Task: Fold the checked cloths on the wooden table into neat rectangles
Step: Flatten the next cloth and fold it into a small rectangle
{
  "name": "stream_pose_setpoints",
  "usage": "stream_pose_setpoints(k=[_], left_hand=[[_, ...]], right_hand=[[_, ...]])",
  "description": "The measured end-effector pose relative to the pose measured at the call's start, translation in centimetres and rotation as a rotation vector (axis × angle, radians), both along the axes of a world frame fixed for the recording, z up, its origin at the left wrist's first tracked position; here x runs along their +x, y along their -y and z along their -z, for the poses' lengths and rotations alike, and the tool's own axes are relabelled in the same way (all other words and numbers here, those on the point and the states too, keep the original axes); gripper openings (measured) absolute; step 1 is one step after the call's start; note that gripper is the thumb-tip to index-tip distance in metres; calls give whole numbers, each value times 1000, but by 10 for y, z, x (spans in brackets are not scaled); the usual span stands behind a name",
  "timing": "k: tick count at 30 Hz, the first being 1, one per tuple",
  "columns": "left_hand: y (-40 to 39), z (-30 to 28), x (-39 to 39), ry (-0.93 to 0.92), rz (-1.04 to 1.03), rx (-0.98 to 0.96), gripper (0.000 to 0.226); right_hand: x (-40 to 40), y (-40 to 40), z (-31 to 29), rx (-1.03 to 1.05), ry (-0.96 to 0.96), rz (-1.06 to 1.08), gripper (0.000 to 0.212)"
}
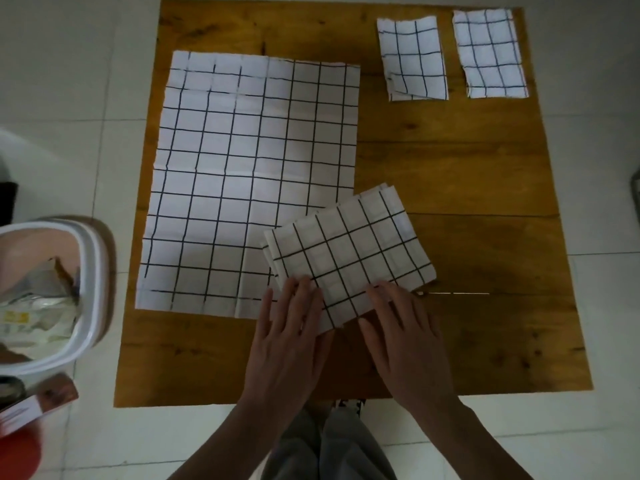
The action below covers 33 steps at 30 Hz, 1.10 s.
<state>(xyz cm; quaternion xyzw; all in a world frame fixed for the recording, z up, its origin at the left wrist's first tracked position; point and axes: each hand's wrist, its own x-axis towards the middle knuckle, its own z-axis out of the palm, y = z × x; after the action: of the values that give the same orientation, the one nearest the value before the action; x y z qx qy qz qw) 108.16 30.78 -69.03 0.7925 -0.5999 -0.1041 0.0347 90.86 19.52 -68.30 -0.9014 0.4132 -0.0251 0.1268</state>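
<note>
A folded white checked cloth (349,252) lies slanted near the front middle of the wooden table (467,202). My left hand (289,327) lies flat with straight fingers on its near left corner. My right hand (405,327) lies flat on its near right edge. This cloth overlaps the corner of a large unfolded checked cloth (242,174) spread over the table's left half. Two small folded checked cloths sit at the far right, one (412,58) to the left of the other (490,53).
A white bin (88,289) holding wrappers stands on the tiled floor left of the table. A brown box (38,407) and something red lie below it. My legs show under the table's near edge.
</note>
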Motion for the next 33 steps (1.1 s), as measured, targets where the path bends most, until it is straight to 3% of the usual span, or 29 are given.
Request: stream_pose_setpoints(k=[9,19,23,29,33], left_hand=[[-13,6,17,61,39,27,66],[-1,1,18,8,-81,11,66],[0,-2,17,-10,-99,-18,71],[-16,5,-6,-58,88,-28,67],[-22,9,-8,-77,57,18,71]], right_hand=[[-14,36,22,-21,-61,-122,61],[-15,8,8,-131,-90,-73,58],[-8,-3,10,-97,-35,-189,60],[4,-17,19,-70,-41,-372,63],[10,-17,21,-6,-82,-411,72]])
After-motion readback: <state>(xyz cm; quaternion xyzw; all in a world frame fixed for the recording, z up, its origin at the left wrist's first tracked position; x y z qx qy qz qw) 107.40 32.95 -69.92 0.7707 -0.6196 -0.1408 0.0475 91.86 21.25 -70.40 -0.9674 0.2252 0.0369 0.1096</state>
